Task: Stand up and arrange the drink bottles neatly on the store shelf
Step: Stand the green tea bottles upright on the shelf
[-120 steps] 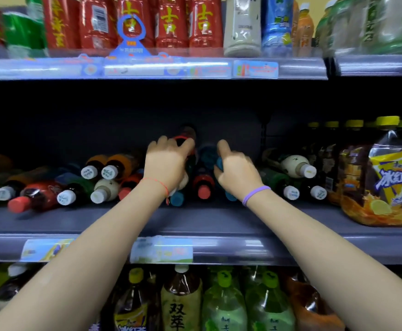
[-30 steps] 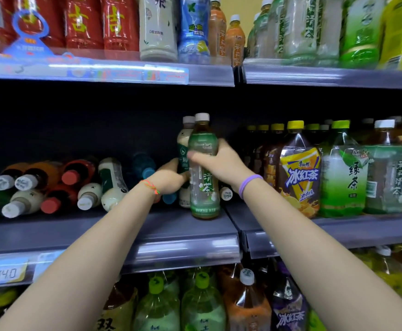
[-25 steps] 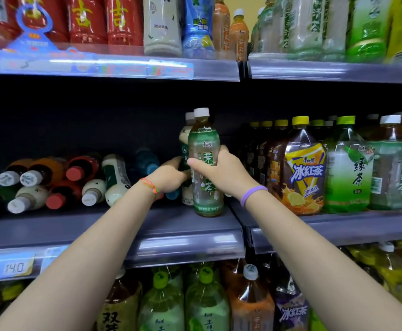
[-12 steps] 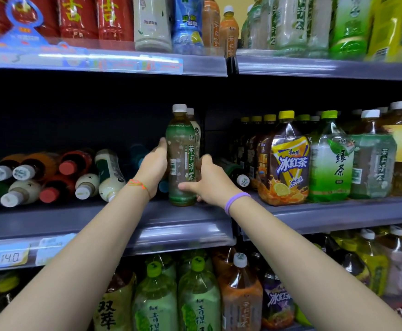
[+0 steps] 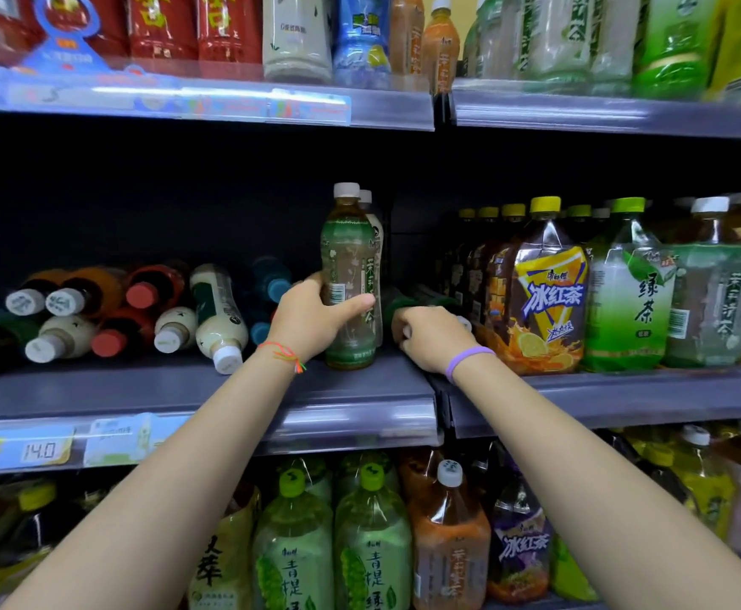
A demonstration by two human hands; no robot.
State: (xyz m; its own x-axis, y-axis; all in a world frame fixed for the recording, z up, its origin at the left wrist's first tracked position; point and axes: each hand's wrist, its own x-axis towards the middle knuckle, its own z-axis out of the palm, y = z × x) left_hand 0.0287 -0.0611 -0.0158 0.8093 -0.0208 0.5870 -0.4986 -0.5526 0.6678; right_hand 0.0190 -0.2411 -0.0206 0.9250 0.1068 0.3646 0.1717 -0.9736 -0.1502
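A green-labelled tea bottle (image 5: 347, 257) with a white cap stands upright near the right end of the grey middle shelf (image 5: 183, 389). My left hand (image 5: 311, 319) is wrapped around its lower half. A second upright bottle (image 5: 375, 239) stands directly behind it, mostly hidden. My right hand (image 5: 430, 336) is closed over a dark green bottle (image 5: 397, 303) that lies on its side just to the right. To the left, several bottles (image 5: 139, 310) lie on their sides in a heap, caps toward me.
Large tea bottles (image 5: 549, 284) stand in rows on the adjoining shelf section to the right. The upper shelf (image 5: 210, 103) holds red, white and blue bottles. More big bottles (image 5: 373, 534) fill the shelf below. A price tag (image 5: 38, 451) reads 14.0.
My right hand let go of the upright green tea bottle and moved right onto the lying dark green bottle. My left hand now grips the upright bottle, which stands on the shelf.
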